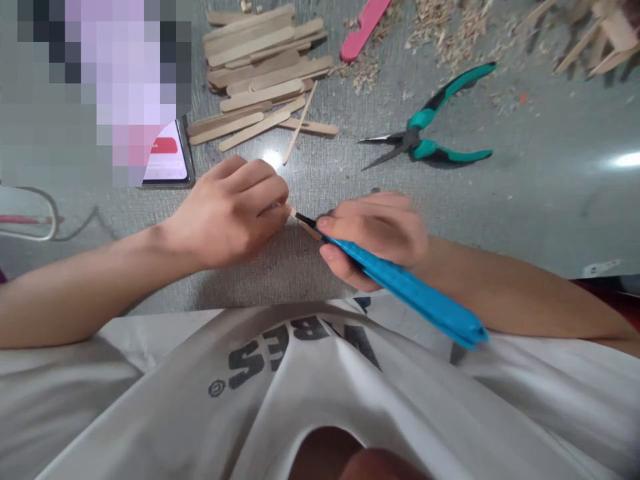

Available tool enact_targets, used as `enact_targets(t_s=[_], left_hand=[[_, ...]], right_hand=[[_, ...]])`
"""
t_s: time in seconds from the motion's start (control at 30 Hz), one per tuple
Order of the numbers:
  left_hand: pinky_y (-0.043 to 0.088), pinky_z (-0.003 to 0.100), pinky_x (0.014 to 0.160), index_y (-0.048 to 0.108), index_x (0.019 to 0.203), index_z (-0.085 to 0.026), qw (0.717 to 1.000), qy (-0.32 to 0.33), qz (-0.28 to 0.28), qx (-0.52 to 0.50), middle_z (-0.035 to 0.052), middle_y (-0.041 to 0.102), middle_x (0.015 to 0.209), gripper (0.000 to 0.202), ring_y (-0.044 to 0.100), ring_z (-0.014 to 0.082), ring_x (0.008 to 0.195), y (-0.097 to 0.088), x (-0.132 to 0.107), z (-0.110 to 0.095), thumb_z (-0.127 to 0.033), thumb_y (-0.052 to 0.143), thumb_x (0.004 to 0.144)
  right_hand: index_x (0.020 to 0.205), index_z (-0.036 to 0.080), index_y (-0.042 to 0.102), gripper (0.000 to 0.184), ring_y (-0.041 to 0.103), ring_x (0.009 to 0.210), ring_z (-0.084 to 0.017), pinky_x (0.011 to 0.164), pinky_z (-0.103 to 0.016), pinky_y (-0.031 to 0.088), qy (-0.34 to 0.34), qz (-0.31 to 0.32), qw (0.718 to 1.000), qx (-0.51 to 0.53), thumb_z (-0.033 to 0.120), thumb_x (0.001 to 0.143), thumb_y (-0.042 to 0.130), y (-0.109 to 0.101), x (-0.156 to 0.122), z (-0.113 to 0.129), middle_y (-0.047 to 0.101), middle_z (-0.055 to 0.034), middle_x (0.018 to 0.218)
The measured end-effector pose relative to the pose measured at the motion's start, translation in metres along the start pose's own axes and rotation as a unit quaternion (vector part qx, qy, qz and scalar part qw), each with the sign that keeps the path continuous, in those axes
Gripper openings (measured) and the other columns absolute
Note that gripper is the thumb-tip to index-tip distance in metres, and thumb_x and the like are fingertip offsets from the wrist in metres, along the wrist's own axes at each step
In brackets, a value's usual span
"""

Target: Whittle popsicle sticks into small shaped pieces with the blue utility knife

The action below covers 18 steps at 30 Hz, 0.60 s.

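In the head view my left hand (240,210) is closed on a thin wooden craft stick (311,231); most of the stick is hidden by the fingers. My right hand (377,233) grips a blue-handled knife (410,287) with a narrow dark blade. The blade tip meets the stick, or lies just over it, close to my left fingertips. The handle slants down to the right across my right palm. Beyond the hands lies a pile of wooden craft sticks (257,63), with one thin strip (300,123) resting at its near side.
Long-nose pliers (413,139) with teal-and-black handles lie spread apart beyond my right hand. Farther back are a pink tool handle (364,30) and scattered wood shavings (445,30). A wooden stick structure (610,37) stands at far right. Left are a phone (175,163) and glasses (53,213).
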<state>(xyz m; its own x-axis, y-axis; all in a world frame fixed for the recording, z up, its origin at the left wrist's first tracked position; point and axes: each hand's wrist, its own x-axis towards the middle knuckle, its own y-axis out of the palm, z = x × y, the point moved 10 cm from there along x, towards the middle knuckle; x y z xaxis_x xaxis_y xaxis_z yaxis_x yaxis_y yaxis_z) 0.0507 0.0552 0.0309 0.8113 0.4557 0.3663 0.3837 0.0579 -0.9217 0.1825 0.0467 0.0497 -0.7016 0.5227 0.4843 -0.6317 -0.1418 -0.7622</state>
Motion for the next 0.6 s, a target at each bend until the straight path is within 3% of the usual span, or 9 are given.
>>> enact_targets(t_s=[0.17, 0.3, 0.47, 0.6], left_hand=[[0.051, 0.037, 0.081, 0.064, 0.095, -0.019, 0.996, -0.052, 0.051, -0.053, 0.0040, 0.071, 0.098, 0.024, 0.061, 0.0180, 0.089, 0.013, -0.002, 0.007, -0.024, 0.051, 0.115], [0.052, 0.035, 0.075, 0.057, 0.088, -0.020, 0.992, -0.108, 0.048, -0.044, 0.0035, 0.066, 0.088, 0.029, 0.060, 0.0170, 0.082, 0.015, -0.004, 0.011, -0.027, 0.050, 0.115], [0.054, 0.034, 0.069, 0.057, 0.086, -0.021, 0.994, -0.082, 0.055, -0.051, 0.0030, 0.067, 0.089, 0.029, 0.064, 0.0172, 0.078, 0.013, -0.002, 0.003, -0.025, 0.052, 0.114], [0.051, 0.035, 0.065, 0.057, 0.083, -0.022, 0.992, -0.109, 0.029, -0.053, 0.0039, 0.065, 0.087, 0.034, 0.062, 0.0179, 0.074, 0.007, -0.001, 0.008, -0.022, 0.046, 0.114]], right_hand=[[0.112, 0.026, 0.057, 0.010, 0.056, 0.059, -0.015, 0.053, -0.031, 0.050, -0.015, 0.009, 1.000, 0.002, 0.022, 0.102, 0.058, 0.000, 0.005, 0.004, 0.065, 0.0031, 0.075], [0.110, 0.026, 0.055, 0.014, 0.055, 0.057, -0.015, 0.054, -0.032, 0.050, 0.012, 0.024, 0.999, 0.029, 0.018, 0.099, 0.059, 0.003, 0.009, 0.000, 0.062, 0.0042, 0.073], [0.108, 0.027, 0.053, 0.014, 0.051, 0.056, -0.015, 0.053, -0.033, 0.046, 0.009, 0.034, 0.999, 0.025, 0.018, 0.098, 0.058, 0.004, 0.013, 0.002, 0.060, 0.0044, 0.072], [0.101, 0.028, 0.050, 0.012, 0.050, 0.056, -0.015, 0.053, -0.033, 0.045, 0.015, 0.061, 0.998, 0.029, 0.019, 0.097, 0.057, 0.008, 0.014, 0.000, 0.059, 0.0044, 0.072]])
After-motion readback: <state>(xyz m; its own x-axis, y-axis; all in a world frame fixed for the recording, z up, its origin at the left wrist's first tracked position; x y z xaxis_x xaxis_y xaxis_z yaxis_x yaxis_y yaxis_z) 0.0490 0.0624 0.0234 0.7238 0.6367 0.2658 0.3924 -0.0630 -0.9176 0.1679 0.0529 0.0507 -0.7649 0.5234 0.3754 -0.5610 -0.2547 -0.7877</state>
